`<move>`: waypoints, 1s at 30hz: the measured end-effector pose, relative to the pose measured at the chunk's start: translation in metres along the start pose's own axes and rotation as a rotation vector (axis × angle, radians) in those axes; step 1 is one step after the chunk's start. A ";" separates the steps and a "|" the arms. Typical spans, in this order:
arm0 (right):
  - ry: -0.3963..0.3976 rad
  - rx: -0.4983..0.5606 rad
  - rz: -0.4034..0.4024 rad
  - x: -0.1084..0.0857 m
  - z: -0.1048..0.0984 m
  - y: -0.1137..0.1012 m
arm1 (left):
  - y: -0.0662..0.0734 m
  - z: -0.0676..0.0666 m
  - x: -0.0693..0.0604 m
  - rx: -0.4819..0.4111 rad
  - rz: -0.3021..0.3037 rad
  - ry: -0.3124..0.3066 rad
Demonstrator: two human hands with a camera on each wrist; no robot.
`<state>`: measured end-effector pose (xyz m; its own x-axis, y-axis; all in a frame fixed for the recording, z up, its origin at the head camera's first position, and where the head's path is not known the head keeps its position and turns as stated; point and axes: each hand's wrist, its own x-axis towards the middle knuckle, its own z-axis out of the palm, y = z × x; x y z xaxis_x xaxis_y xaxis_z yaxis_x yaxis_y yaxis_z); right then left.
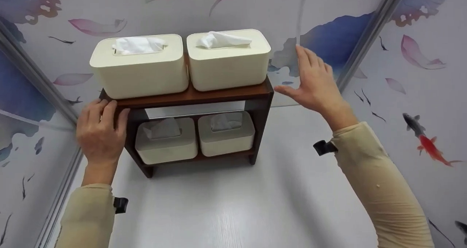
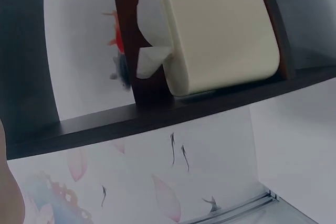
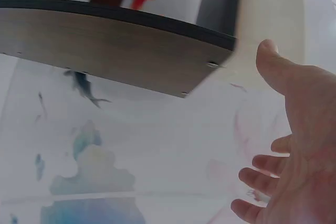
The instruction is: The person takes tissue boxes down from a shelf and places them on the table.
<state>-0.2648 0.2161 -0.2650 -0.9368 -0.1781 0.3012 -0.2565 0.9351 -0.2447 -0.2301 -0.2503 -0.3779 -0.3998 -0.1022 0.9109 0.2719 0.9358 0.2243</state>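
Note:
A small dark brown wooden shelf point(image 1: 189, 99) carries two cream tissue boxes on top, a left one point(image 1: 142, 78) and a right one point(image 1: 230, 67). On its lower board stand two more, a left one point(image 1: 168, 146) and a right one point(image 1: 227, 135). White tissue sticks out of each box. My left hand point(image 1: 100, 131) grips the shelf's upper left corner with bent fingers, the thumb at the front; fingertips are partly hidden. Beside the upper right corner, my right hand point(image 1: 315, 82) is held apart from the shelf, fingers extended and thumb spread, as the right wrist view confirms.
The shelf stands on a pale glossy floor point(image 1: 215, 204). Behind it is a white wall point(image 1: 255, 14) printed with petals and fish. Printed panels flank both sides, with a grey metal strip point(image 1: 372, 33) at the right corner and another point(image 1: 36, 76) at the left.

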 end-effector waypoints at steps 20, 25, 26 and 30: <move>-0.132 -0.134 -0.233 0.058 -0.037 -0.069 | 0.003 0.003 0.000 0.054 0.033 0.012; -0.158 -0.110 -0.312 0.072 -0.036 -0.081 | 0.003 0.007 0.000 0.056 0.051 0.070; -0.161 -0.107 -0.327 0.074 -0.035 -0.084 | 0.003 0.007 0.000 0.054 0.051 0.074; -0.197 -0.096 -0.350 0.082 -0.033 -0.096 | 0.004 0.008 -0.001 0.034 0.047 0.080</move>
<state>-0.3095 0.1215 -0.1865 -0.8273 -0.5366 0.1662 -0.5526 0.8306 -0.0690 -0.2356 -0.2435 -0.3803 -0.3163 -0.0833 0.9450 0.2580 0.9510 0.1702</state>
